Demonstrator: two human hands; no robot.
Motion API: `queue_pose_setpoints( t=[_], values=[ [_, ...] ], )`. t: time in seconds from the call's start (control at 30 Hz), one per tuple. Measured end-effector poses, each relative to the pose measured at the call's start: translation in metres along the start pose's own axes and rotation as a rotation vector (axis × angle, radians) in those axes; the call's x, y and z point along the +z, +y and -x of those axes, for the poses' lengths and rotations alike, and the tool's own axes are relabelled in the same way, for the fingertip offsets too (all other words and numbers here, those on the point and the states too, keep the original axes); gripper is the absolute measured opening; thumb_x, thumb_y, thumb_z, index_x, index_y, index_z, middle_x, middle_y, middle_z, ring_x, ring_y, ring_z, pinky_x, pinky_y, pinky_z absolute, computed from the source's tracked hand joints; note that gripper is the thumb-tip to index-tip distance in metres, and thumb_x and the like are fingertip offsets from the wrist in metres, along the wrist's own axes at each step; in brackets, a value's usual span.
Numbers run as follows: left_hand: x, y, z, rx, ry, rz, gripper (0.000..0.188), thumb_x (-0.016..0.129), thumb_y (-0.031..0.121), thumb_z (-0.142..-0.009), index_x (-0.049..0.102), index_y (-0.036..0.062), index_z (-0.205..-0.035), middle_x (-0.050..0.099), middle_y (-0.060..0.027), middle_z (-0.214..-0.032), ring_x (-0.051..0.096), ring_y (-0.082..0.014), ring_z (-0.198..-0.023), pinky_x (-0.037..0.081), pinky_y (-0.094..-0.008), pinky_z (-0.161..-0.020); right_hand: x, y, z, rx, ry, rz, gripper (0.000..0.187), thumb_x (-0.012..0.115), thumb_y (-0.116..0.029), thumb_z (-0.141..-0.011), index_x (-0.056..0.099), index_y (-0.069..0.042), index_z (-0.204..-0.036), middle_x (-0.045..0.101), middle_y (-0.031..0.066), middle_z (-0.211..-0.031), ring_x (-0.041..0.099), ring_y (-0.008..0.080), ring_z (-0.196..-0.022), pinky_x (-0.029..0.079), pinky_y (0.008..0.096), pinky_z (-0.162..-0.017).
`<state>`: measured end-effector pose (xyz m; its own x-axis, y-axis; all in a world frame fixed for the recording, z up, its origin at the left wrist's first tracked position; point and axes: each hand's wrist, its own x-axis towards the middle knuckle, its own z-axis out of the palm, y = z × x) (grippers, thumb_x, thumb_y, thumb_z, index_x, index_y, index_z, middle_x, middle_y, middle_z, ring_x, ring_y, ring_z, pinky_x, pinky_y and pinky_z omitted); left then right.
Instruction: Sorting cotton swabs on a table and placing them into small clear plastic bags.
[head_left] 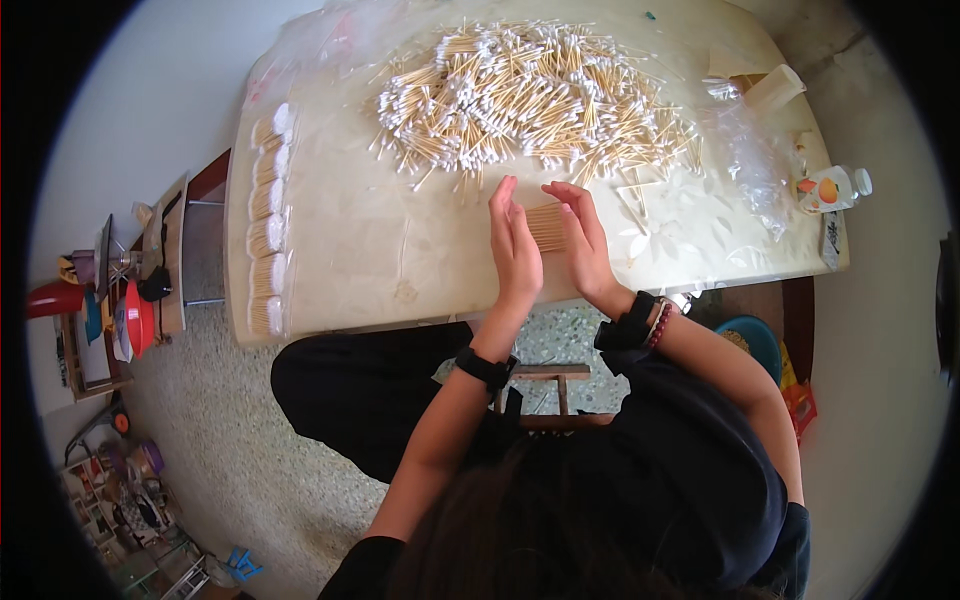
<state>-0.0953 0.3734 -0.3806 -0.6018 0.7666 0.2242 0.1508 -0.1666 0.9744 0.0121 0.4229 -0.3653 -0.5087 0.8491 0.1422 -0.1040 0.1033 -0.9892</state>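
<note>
A bundle of cotton swabs (547, 228) lies sideways near the table's front edge, its wooden sticks lined up. My left hand (517, 250) and my right hand (590, 248) stand on edge at its two ends, palms facing, with the row held between them. The fingers of both hands are stretched and held close together. The palms hide the white tips of this bundle. Just beyond my fingertips a large loose heap of cotton swabs (530, 100) spreads in all directions. A few stray swabs (637, 200) lie right of my right hand.
Several neat swab bundles (266, 236) form a column along the table's left edge. On the right are crumpled clear plastic bags (750, 165), a pale cylinder (775, 90) and a white-capped bottle (835, 190). Below the table's right side sits a teal basin (757, 340).
</note>
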Motion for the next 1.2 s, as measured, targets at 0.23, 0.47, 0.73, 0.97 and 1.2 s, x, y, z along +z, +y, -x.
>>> queue_pose_setpoints(
  t=[0.23,0.47,0.73,0.97,1.2],
  values=[
    [-0.002,0.013,0.009,0.090,0.021,-0.133,0.041,0.037,0.009,-0.094,0.037,-0.0012,-0.133,0.037,-0.0187,-0.139,0.029,-0.0308,-0.134,0.022,-0.0389,-0.109,-0.004,0.008,-0.005,-0.001,-0.020,-0.076,0.029,0.037,-0.005,-0.093,0.043,0.002,-0.121,0.052,0.0156,-0.122,0.046,0.0227,-0.118,0.032,0.0310,-0.102],
    [-0.012,0.031,0.027,0.152,-0.203,-0.543,0.046,0.044,0.005,-0.088,0.038,-0.0036,-0.133,0.035,-0.0194,-0.142,0.024,-0.0360,-0.136,0.020,-0.0443,-0.111,-0.027,-0.031,-0.004,-0.185,-0.327,0.649,0.051,0.044,-0.003,-0.085,0.034,0.003,-0.134,0.039,0.0200,-0.137,0.034,0.0326,-0.130,0.025,0.0381,-0.109],
    [-0.014,0.017,0.030,0.170,-0.322,-0.986,0.054,0.044,0.015,-0.089,0.029,-0.0053,-0.138,0.023,-0.0180,-0.148,0.016,-0.0350,-0.139,0.013,-0.0525,-0.111,-0.025,-0.002,0.001,-0.418,-0.438,1.365,0.055,0.045,-0.027,-0.092,0.033,0.004,-0.136,0.034,0.0154,-0.143,0.027,0.0289,-0.135,0.020,0.0436,-0.111],
    [-0.014,0.009,0.024,0.193,-0.361,-1.061,0.054,0.041,0.014,-0.091,0.027,-0.0042,-0.139,0.022,-0.0170,-0.149,0.016,-0.0328,-0.139,0.010,-0.0521,-0.111,-0.025,0.004,0.000,-0.418,-0.395,1.377,0.054,0.044,-0.030,-0.092,0.035,0.001,-0.136,0.034,0.0155,-0.143,0.028,0.0285,-0.135,0.020,0.0440,-0.111],
    [-0.009,0.011,0.022,0.180,-0.333,-1.079,0.053,0.038,0.012,-0.092,0.023,-0.0035,-0.141,0.019,-0.0173,-0.150,0.014,-0.0331,-0.139,0.008,-0.0517,-0.111,-0.023,0.003,-0.002,-0.347,-0.407,1.289,0.054,0.041,-0.025,-0.094,0.029,0.004,-0.138,0.025,0.0178,-0.147,0.022,0.0323,-0.137,0.017,0.0463,-0.111]
  ],
)
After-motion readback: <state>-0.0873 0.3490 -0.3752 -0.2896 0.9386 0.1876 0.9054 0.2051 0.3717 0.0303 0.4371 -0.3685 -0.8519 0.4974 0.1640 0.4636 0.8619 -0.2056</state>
